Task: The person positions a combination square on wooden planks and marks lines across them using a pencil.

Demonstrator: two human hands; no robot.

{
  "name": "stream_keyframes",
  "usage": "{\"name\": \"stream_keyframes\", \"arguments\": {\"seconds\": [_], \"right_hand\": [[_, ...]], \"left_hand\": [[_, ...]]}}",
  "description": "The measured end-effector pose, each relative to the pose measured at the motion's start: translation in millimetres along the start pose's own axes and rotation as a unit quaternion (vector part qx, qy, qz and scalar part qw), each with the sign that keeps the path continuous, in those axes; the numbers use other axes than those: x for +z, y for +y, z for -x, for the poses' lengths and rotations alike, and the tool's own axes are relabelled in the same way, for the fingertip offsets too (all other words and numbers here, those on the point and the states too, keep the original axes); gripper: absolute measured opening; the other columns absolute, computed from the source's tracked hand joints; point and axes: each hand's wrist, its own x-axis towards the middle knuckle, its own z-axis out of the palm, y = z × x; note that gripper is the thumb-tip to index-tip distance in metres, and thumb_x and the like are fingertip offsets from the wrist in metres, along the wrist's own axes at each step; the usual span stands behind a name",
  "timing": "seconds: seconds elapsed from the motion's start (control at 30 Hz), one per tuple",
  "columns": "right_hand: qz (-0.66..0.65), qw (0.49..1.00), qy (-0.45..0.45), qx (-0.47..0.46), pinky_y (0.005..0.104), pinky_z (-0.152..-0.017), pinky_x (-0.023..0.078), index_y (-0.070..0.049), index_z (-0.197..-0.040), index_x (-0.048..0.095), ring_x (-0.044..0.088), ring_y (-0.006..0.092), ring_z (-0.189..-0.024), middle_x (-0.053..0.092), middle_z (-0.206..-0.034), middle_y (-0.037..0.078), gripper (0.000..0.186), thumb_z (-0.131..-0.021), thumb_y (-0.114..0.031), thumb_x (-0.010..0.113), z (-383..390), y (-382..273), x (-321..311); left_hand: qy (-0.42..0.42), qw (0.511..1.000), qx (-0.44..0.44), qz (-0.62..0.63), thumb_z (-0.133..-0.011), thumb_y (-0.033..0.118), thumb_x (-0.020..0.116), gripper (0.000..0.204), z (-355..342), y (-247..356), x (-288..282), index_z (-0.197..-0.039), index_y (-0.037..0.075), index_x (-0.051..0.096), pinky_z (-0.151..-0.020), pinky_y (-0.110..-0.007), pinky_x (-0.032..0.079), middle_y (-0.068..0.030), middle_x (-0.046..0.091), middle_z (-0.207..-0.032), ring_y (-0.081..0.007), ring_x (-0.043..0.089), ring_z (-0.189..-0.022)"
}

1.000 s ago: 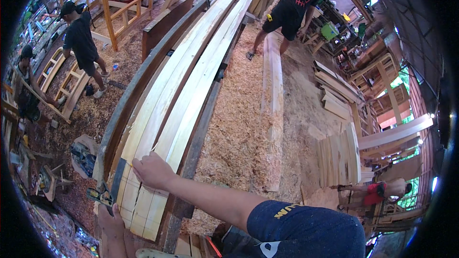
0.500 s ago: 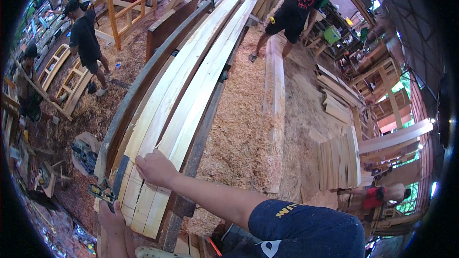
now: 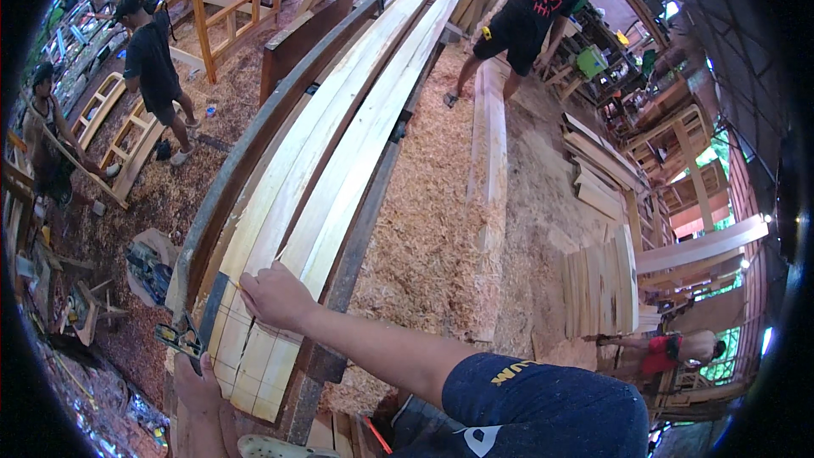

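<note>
Two long pale planks [image 3: 339, 178] lie side by side, running away from me, with thin lines drawn across their near ends. A dark flat-bladed tool [image 3: 214, 309] rests along the left edge of the near end, and a piece with openings like a handle juts out to its left. My left hand [image 3: 198, 388] is closed at the tool's near end, thumb upward. My right hand [image 3: 275, 295] rests on the planks by the blade's far end, fingers pinched together; whatever they hold is hidden.
A person [image 3: 534, 8] at the far end touches the planks. Two people [image 3: 153, 68] are by wooden frames on the left. Another person [image 3: 678, 348] bends at the right beside stacked boards [image 3: 602, 288]. Shavings [image 3: 424, 246] cover the floor; a power tool [image 3: 151, 271] lies at left.
Both my hands keep their places on the planks and the tool. At the far left, one person has straightened up a little. The view has shifted slightly.
</note>
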Motion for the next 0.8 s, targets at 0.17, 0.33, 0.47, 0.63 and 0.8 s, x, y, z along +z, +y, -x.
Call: {"name": "stream_keyframes", "arguments": {"seconds": [0.17,0.33,0.47,0.63,0.8], "right_hand": [[0.007,1.0,-0.007,0.0,0.047,-0.081,0.045,-0.006,-0.095,0.057,0.063,0.0359,-0.076,0.063,-0.073,0.014,0.018,-0.101,-0.023,0.056,-0.4,1.6,0.4],[0.006,1.0,-0.005,0.001,0.0471,-0.081,0.045,-0.006,-0.096,0.058,0.063,0.0359,-0.076,0.064,-0.073,0.014,0.018,-0.101,-0.023,0.056,-0.1,1.3,1.1],[0.001,1.0,-0.007,0.009,0.0473,-0.08,0.045,-0.006,-0.096,0.058,0.063,0.0363,-0.075,0.064,-0.074,0.015,0.018,-0.101,-0.023,0.057,-0.7,-0.2,0.0],[-0.01,1.0,-0.004,0.002,0.0478,-0.079,0.045,-0.005,-0.096,0.058,0.063,0.0368,-0.075,0.064,-0.073,0.015,0.018,-0.1,-0.023,0.057,-0.7,2.5,2.8],[0.001,1.0,0.017,-0.013,0.0469,-0.076,0.045,-0.005,-0.098,0.059,0.061,0.0364,-0.07,0.061,-0.069,0.014,0.019,-0.101,-0.024,0.059,-0.3,5.3,5.3]], "left_hand": [[-0.018,1.0,-0.012,0.013,-0.101,0.036,0.065,0.037,-2.0,5.8,-3.6,-0.107,0.0,0.057,-0.075,-0.055,0.049,-0.0252,0.061,-0.092,-0.0511,0.062,-0.088],[0.009,1.0,-0.001,0.02,-0.101,0.037,0.066,0.038,-2.0,12.0,-7.1,-0.109,0.0,0.058,-0.075,-0.055,0.049,-0.0257,0.063,-0.094,-0.0514,0.063,-0.088],[0.01,1.0,-0.008,0.01,-0.101,0.037,0.065,0.039,-0.5,14.4,-9.0,-0.11,0.0,0.059,-0.076,-0.055,0.05,-0.0259,0.064,-0.096,-0.0514,0.063,-0.09],[0.011,0.999,-0.001,0.037,-0.102,0.039,0.064,0.04,-1.1,8.8,-4.6,-0.112,0.0,0.059,-0.078,-0.055,0.05,-0.0258,0.064,-0.098,-0.0517,0.063,-0.093],[0.005,1.0,-0.009,0.029,-0.101,0.037,0.064,0.039,-1.8,13.6,-7.4,-0.11,0.0,0.058,-0.078,-0.056,0.049,-0.0259,0.064,-0.097,-0.052,0.063,-0.092]]}}
